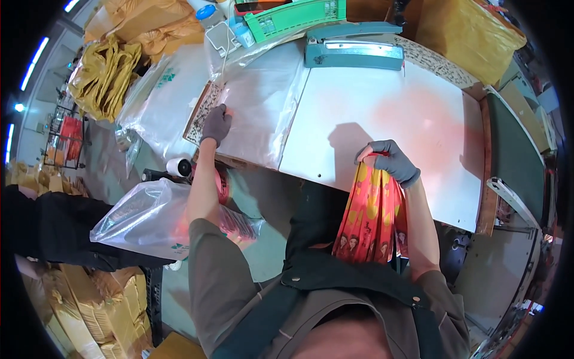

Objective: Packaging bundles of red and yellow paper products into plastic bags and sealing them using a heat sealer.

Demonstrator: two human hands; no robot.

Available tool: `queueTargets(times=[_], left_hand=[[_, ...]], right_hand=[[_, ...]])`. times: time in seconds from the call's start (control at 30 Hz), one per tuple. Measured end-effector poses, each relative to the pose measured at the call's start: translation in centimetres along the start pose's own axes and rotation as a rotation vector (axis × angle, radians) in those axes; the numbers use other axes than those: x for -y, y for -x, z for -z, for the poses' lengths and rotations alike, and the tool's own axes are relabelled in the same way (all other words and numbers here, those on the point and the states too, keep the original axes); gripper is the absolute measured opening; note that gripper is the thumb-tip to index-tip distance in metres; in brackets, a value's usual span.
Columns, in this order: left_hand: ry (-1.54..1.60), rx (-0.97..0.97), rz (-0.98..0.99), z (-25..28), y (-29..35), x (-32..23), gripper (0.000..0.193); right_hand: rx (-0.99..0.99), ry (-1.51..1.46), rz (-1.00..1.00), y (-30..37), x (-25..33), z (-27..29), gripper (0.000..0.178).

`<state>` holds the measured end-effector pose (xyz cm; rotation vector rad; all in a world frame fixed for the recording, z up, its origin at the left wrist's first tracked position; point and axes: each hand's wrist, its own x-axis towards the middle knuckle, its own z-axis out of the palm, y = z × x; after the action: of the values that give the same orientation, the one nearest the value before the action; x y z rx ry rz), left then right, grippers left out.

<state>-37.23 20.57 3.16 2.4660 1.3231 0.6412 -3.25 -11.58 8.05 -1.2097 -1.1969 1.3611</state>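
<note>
My right hand, in a grey glove with bare fingertips, is closed round the top of a bunch of red-and-yellow printed packets. They hang down in folds over the table's near edge, in front of my apron. Over on the left, my left hand, gloved the same way, rests at the left edge of a stack of clear plastic bags, beside a speckled strip. Its fingers are curled in; whatever is between them is hidden.
A teal bench sealer stands at the back of the white table. Behind the bags are a green plastic basket and a blue-capped bottle. A filled clear bag hangs at lower left, near another person's dark clothing.
</note>
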Motion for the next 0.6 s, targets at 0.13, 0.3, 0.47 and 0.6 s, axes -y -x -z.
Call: queueTargets(times=[0.13, 0.3, 0.47, 0.6], left_hand=[[1.271, -0.207, 0.296, -1.2, 1.6, -8.1, 0.024], [0.69, 0.065, -0.262, -5.6, 10.9, -21.8, 0.026], [1.545, 0.344, 0.041, -7.5, 12.0, -21.8, 0.017], [1.81, 0.035, 0.232, -7.4, 8.6, -20.7, 0.017]], right_hand=[[-0.05, -0.038, -0.001, 0.6, -0.4, 0.2, 0.025], [-0.054, -0.009, 0.015, -1.4, -0.5, -2.4, 0.031], [-0.143, 0.122, 0.053, 0.1, -0.8, -0.5, 0.017], [-0.222, -0.027, 0.077, 2.8, -0.9, 0.4, 0.014]])
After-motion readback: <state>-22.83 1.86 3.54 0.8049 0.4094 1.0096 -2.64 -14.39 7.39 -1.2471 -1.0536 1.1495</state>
